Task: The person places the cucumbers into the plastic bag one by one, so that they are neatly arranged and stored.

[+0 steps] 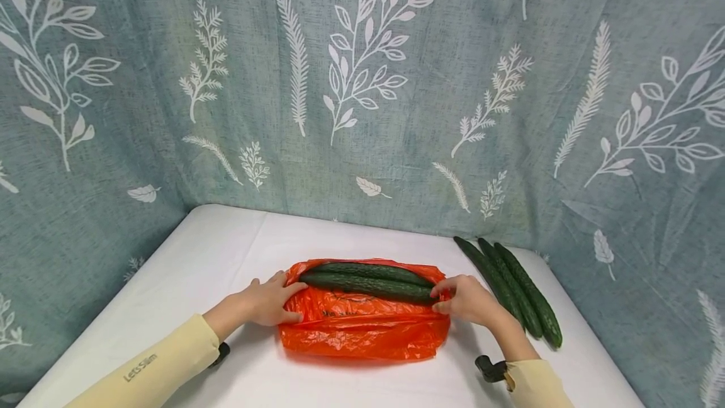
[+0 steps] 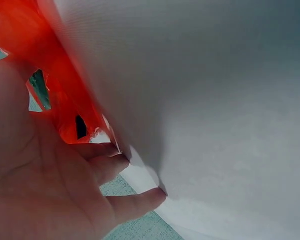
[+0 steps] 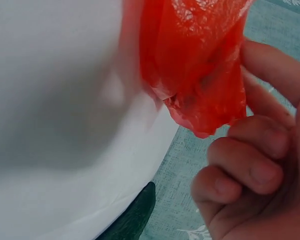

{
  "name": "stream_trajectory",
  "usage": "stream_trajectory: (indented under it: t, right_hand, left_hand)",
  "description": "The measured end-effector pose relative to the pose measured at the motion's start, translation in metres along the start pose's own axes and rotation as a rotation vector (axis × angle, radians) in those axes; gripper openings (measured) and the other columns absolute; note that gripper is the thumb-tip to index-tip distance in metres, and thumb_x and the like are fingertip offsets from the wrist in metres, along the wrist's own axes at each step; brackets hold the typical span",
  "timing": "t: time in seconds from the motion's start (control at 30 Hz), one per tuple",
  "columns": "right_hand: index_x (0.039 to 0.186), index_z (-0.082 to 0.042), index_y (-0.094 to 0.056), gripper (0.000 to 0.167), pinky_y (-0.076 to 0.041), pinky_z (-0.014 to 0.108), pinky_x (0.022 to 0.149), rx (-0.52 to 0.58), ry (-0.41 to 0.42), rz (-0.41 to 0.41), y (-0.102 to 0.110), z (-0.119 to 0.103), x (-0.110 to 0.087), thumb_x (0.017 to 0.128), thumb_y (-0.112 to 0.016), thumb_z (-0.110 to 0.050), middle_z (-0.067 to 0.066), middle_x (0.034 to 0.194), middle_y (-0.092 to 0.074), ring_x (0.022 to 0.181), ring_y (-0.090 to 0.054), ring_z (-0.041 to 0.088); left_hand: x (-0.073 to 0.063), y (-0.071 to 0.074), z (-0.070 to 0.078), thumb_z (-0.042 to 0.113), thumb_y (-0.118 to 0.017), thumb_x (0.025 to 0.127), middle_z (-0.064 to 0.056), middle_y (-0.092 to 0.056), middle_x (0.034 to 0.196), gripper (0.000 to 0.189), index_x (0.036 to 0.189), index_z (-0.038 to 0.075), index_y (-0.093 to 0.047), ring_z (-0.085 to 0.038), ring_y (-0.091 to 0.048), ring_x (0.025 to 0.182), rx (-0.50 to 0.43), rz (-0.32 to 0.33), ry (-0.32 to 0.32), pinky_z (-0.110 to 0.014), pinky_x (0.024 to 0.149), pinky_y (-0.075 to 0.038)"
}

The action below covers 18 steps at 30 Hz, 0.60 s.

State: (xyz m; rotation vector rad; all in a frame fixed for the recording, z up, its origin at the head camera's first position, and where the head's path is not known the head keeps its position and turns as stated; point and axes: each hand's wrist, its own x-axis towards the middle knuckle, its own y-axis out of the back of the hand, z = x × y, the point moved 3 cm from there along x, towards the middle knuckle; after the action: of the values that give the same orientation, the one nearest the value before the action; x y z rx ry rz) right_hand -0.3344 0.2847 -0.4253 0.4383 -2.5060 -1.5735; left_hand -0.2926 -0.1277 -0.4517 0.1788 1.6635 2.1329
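Observation:
Two long dark-green cucumbers point(image 1: 362, 282) lie side by side in the mouth of an orange-red plastic bag point(image 1: 362, 339). At the bag's left end, my left hand point(image 1: 270, 300) rests with spread fingers, thumb and forefinger touching the plastic. Its other fingertips point(image 2: 155, 196) reach down to the white cloth in the left wrist view. On the opposite end my right hand point(image 1: 469, 300) pinches the bag's edge beside the cucumber tips. Its remaining fingers point(image 3: 245, 160) are curled in the right wrist view, where the bag point(image 3: 195, 65) hides part of the fingertips.
Three more cucumbers point(image 1: 512, 288) lie side by side to the right, just beyond my right hand. A white cloth point(image 1: 226, 250) covers the table. Blue-green leaf-patterned curtains point(image 1: 362, 162) hang along the back and both sides.

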Motion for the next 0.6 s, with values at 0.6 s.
stream_trajectory:
  t: [0.6]
  right_hand:
    - [0.123, -0.015, -0.070, 0.048, -0.030, 0.028, 0.050, 0.355, -0.090, 0.193, 0.023, 0.046, -0.021, 0.083, -0.082, -0.040, 0.000, 0.065, -0.038, 0.056, -0.035, 0.013]
  left_hand:
    - [0.000, -0.001, 0.000, 0.054, -0.067, 0.091, -0.024, -0.037, 0.154, 0.073, 0.151, 0.017, -0.045, -0.044, -0.031, 0.147, 0.000, -0.001, 0.003, -0.076, 0.108, -0.026]
